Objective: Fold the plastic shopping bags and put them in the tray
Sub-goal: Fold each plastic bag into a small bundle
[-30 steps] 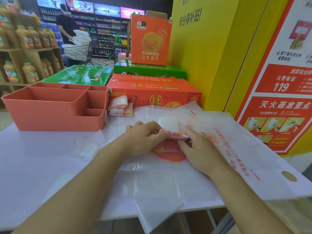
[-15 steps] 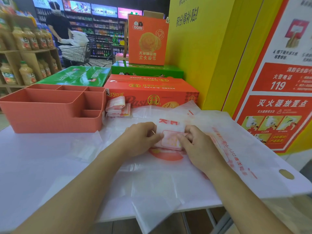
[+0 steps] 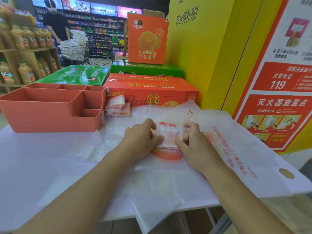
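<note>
A person's left hand [image 3: 141,139] and right hand [image 3: 194,142] pinch a partly folded bag [image 3: 170,134] between them on a white table [image 3: 33,166] in a shop. The left hand's curled fingers grip the bag's left edge and the right hand's thumb and fingers grip its right edge. The small white-and-red packet lies to the right of the orange tray [image 3: 50,114] and nearer the person, on top of a spread of flat bags [image 3: 253,157] that reaches farther right from the tray and hangs over the table's near edge.

The tray stands on the table's far left part, and its compartments that can be seen hold nothing. A short stack of folded bags [image 3: 117,107] sits on the table just beside the tray's right wall, outside it. Right of the tray and past that stack lies a long orange carton [image 3: 152,88]. Behind the tray lie green cartons [image 3: 76,75], and an upright orange box [image 3: 146,39] stands on another of them, behind the orange carton. Far behind the tray, a shopper [image 3: 56,22] bends over a wire cart [image 3: 76,51].
</note>
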The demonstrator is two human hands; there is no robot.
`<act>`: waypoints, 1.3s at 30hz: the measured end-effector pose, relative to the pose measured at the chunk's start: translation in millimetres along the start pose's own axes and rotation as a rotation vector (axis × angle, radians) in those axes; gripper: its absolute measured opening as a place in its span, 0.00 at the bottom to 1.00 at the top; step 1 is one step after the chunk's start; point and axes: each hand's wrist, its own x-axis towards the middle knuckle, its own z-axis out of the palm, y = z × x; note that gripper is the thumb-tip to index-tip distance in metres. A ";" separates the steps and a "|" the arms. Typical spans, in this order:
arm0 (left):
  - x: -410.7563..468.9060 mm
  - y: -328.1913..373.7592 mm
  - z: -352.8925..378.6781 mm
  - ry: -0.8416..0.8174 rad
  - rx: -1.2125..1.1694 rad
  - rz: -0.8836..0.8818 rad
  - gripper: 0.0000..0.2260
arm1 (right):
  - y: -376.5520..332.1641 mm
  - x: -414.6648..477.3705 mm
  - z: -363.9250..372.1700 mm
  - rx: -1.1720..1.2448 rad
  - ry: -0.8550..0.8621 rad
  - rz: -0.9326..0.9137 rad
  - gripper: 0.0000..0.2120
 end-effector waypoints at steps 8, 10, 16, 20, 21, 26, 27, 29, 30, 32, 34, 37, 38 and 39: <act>1.8 1.2 8.7 0.042 0.167 0.091 0.13 | -0.1 -0.5 -4.0 -0.175 -0.033 -0.097 0.15; 2.8 -0.2 10.9 0.039 0.241 0.108 0.13 | 0.1 2.0 -2.6 -0.197 -0.033 -0.092 0.14; 1.1 -0.8 6.7 -0.094 0.270 0.151 0.15 | 0.1 3.9 0.0 -0.288 -0.041 -0.044 0.14; 0.7 0.7 3.7 -0.120 0.310 0.134 0.15 | -3.5 4.2 0.1 -0.324 -0.048 -0.138 0.14; 0.6 1.5 3.7 -0.127 0.306 0.124 0.15 | -3.1 3.9 0.3 -0.333 -0.047 -0.187 0.14; -2.2 6.0 0.7 -0.153 0.299 0.101 0.16 | -1.2 4.2 -0.5 -0.443 -0.146 -0.199 0.17; -2.4 7.3 -0.1 -0.160 0.299 0.097 0.17 | -1.8 4.7 -1.2 -0.458 -0.162 -0.181 0.17; -2.9 8.3 -1.2 -0.172 0.291 0.091 0.17 | -4.2 4.8 -1.6 -0.474 -0.187 -0.159 0.17; -3.4 7.5 -1.4 -0.169 0.277 0.088 0.17 | -5.3 4.3 -1.1 -0.478 -0.191 -0.156 0.17; -5.7 4.2 -3.4 -0.169 0.237 0.092 0.19 | -6.7 3.4 -0.7 -0.477 -0.179 -0.157 0.17; -9.0 1.6 -7.0 -0.188 0.213 0.118 0.23 | -4.9 2.6 0.1 -0.446 -0.159 -0.169 0.17; -8.6 0.4 -10.7 -0.161 0.202 0.159 0.25 | -0.7 1.2 -1.3 -0.295 -0.115 -0.194 0.15; -8.6 1.2 -11.5 -0.131 0.198 0.184 0.24 | 0.0 0.4 -2.2 -0.245 -0.107 -0.188 0.14; -9.0 2.3 -12.3 -0.105 0.186 0.208 0.22 | -0.1 -0.5 -3.7 -0.200 -0.112 -0.175 0.14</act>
